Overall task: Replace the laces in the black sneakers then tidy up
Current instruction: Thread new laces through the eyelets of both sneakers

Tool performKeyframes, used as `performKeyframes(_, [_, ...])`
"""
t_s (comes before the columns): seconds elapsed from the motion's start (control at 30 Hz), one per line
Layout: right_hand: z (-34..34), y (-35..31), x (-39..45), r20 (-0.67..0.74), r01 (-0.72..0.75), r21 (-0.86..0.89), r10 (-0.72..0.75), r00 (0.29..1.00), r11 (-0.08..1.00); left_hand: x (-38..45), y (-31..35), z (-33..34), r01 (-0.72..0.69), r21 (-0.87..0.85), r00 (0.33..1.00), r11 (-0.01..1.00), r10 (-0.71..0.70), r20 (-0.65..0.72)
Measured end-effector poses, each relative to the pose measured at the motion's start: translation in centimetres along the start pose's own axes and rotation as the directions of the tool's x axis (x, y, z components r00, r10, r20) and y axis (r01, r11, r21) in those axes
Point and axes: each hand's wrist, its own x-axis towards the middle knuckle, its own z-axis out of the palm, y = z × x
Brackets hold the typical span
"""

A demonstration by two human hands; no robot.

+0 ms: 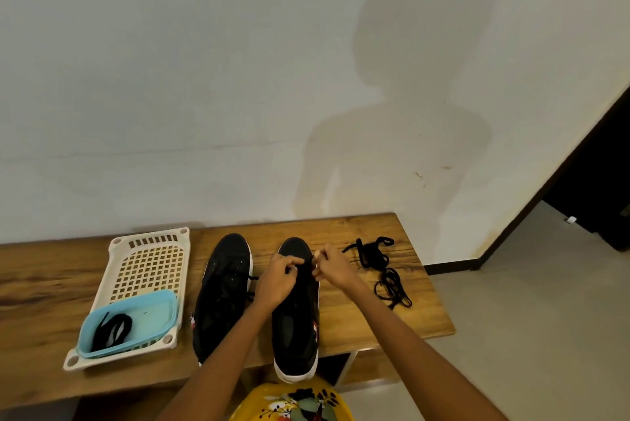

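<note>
Two black sneakers with white soles stand side by side on the wooden bench, toes toward the wall. The left sneaker (pixel 223 287) has a lace end trailing to its right. Both hands work over the laces of the right sneaker (pixel 296 325) near its toe. My left hand (pixel 279 279) has its fingers curled round a lace there. My right hand (pixel 332 265) pinches a lace end at the shoe's right edge. A pile of loose black laces (pixel 381 267) lies to the right on the bench. Another black lace (pixel 112 330) rests in a blue tub (pixel 155 315).
The blue tub sits in the near end of a cream perforated tray (pixel 150 264) at the left of the bench (pixel 44 284). A white wall stands right behind the bench. The bench's right end drops to a tiled floor (pixel 528 335); a dark doorway lies far right.
</note>
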Motion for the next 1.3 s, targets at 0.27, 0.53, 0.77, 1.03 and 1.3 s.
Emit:
performKeyframes(0.27, [-6.0,-9.9,-2.2,-0.095,0.32,0.593,-0.331,0.939,0.739,0.5,4.5,-2.9,0.003,-0.088,0.997,0.996,0.004,0.078])
performKeyframes(0.53, [-9.4,-10.1,-5.5,-0.247,0.374,0.073,-0.346,0.905,0.925,-0.2,11.1,-9.9,-0.142,-0.372,0.969,0.917,0.052,-0.24])
performKeyframes(0.77, [-4.7,-9.9,-6.9,-0.019,0.331,-0.144,-0.337,0.941,0.933,-2.0,15.8,-13.2,-0.255,-0.395,0.964,0.883,0.204,-0.168])
performKeyframes(1.03, [-6.8,-12.3,-7.9,-0.204,0.357,-0.073,-0.364,0.909,0.931,-3.4,10.4,-13.9,-0.031,-0.191,0.983,0.981,-0.005,-0.181])
performKeyframes(1.3, [-6.6,-8.2,-5.7,-0.328,0.087,0.119,-0.044,0.944,0.989,-6.1,3.2,-10.9,0.178,0.189,0.984,0.966,-0.18,-0.011])
